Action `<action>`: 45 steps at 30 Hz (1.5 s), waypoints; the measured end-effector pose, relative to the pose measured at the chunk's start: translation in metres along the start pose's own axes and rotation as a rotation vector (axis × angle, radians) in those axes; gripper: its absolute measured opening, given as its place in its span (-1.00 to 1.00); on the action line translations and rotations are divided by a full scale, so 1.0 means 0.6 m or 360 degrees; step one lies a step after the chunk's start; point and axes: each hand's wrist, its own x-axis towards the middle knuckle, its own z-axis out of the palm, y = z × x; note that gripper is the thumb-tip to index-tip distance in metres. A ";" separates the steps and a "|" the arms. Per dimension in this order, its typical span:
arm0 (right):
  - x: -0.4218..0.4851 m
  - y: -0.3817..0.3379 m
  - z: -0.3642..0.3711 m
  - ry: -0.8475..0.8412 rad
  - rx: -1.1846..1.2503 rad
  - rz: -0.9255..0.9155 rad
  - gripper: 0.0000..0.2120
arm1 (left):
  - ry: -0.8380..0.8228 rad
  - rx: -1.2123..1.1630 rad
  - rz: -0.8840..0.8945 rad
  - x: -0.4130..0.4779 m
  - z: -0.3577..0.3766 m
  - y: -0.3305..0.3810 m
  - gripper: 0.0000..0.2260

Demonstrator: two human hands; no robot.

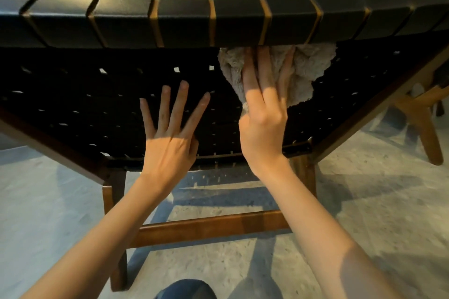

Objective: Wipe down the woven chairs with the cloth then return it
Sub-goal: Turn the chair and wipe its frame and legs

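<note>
Just under the top rail (184, 19) of the chair (73, 109), the right hand (263, 114), laid flat and unclenched, presses the cloth (308, 68) onto the weave to wipe it, while the open, spread left hand (170, 143) apparently braces the back.

Fluffy cream cloth (308, 65); chair (97, 104) of matt black woven straps, smooth brown wood frame

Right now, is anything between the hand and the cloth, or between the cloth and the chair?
Nothing visible. The right hand presses the cloth straight onto the woven chair back, just under the top rail. The left hand lies flat beside it, clear of the cloth.
</note>
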 end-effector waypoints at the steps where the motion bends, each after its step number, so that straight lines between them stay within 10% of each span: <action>1: -0.005 0.003 0.005 -0.0018 -0.0019 -0.0019 -0.66 | -0.0007 -0.0005 0.0006 -0.001 0.003 -0.003 -0.23; 12: -0.211 0.085 0.056 -0.0958 -0.0584 -0.0453 -0.53 | -0.0124 0.0069 0.0071 -0.011 0.032 -0.018 -0.31; 24: -0.206 0.073 0.058 -0.2215 -0.0516 0.0337 -0.56 | -0.0021 -0.0047 0.0158 -0.031 0.037 -0.026 -0.26; 28: -0.165 0.050 0.009 -0.1787 -0.0104 0.0765 -0.79 | -0.0009 -0.0035 0.0177 -0.038 0.039 -0.036 -0.24; 32: -0.159 0.007 -0.057 -0.0654 0.0088 0.0217 -0.58 | 0.0037 -0.0042 0.0150 -0.033 0.040 -0.041 -0.26; 36: -0.095 -0.037 -0.063 -0.0129 0.0255 0.0019 -0.45 | 0.0149 -0.0060 0.0129 -0.027 0.029 -0.049 -0.28; 45: -0.013 -0.117 0.029 -0.0220 0.0142 0.0247 -0.63 | 0.0173 -0.0014 0.0128 -0.019 -0.020 -0.103 -0.18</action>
